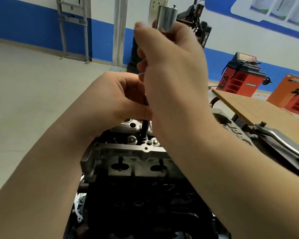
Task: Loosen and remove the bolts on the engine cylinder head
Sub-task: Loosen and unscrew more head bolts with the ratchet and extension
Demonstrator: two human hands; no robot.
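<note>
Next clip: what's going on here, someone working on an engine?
Yes. A person is working a long dark bolt at the cylinder head. The right hand grips a silver socket above it, while the left hand pinches the shank lower down. The bolt's lower end sits at its hole. A ratchet wrench lies on the wooden board to the right.

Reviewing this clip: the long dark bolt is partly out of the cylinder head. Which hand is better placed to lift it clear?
Probably the left hand: its fingers already pinch the bolt on the shank just above the cylinder head. The right hand grips the silver socket higher up, so it is occupied.
</note>
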